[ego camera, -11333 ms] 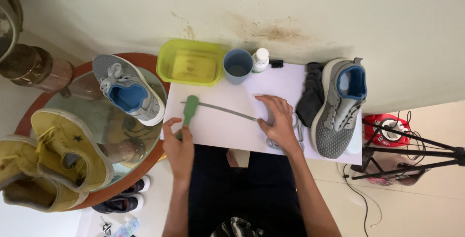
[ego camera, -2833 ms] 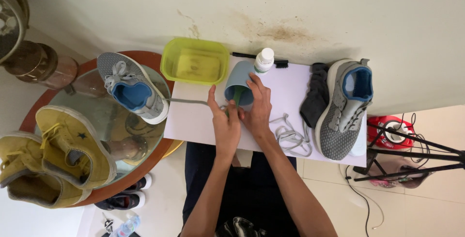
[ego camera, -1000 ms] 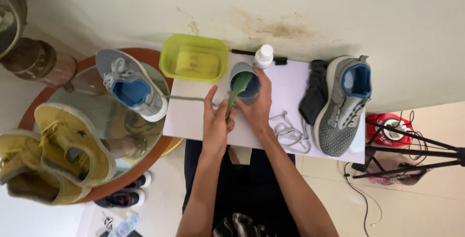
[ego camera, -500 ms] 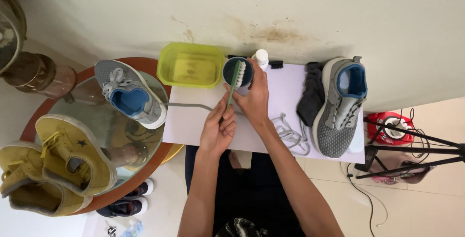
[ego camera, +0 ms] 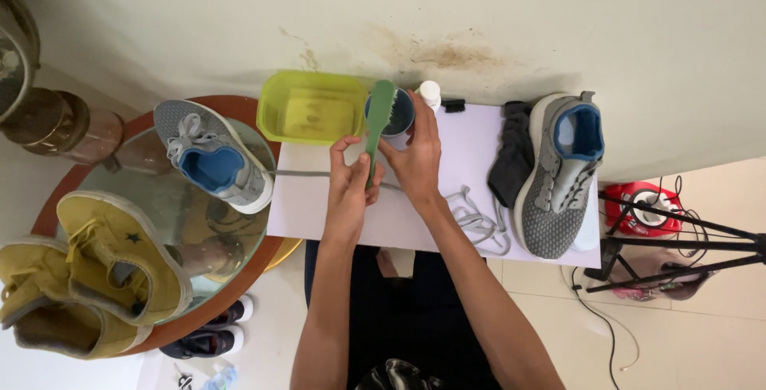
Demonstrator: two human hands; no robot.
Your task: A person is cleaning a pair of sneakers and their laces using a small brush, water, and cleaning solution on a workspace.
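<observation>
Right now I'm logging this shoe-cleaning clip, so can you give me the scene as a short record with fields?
left hand: left hand grips the handle of the green brush
right hand: right hand holds the blue cup
brush head: over the cup's mouth
laces: grey shoelace heaped on the white board
shoes: grey shoe on the board's right; its mate on the round glass table
behind: yellow-green tub, white bottle

Plastic, cloth and glass

Green brush (ego camera: pixel 378 119) and yellow-green tub (ego camera: pixel 313 108) look smooth plastic; grey shoe (ego camera: pixel 560 168) knitted cloth, matt; round tabletop (ego camera: pixel 163 198) glossy glass; white board (ego camera: pixel 431 222) matt.
</observation>
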